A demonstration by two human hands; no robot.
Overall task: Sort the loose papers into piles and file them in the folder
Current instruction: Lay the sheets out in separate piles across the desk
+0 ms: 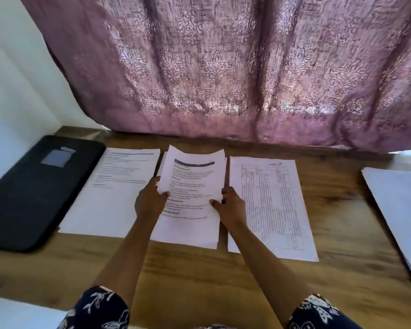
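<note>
At centre frame, pinching middle sheaf (192, 176) with left hand (150, 200) and right hand (230, 205); risks spilling sheets onto neighbouring piles (271, 205) through slack grip.

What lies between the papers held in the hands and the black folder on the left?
The left hand and right hand grip the held papers. Between these and the folder only the left pile lies, flat on the table. Nothing upright blocks the way; the papers could probably pass above it.

2 navy sleeves (97, 309), white-flowered
</note>
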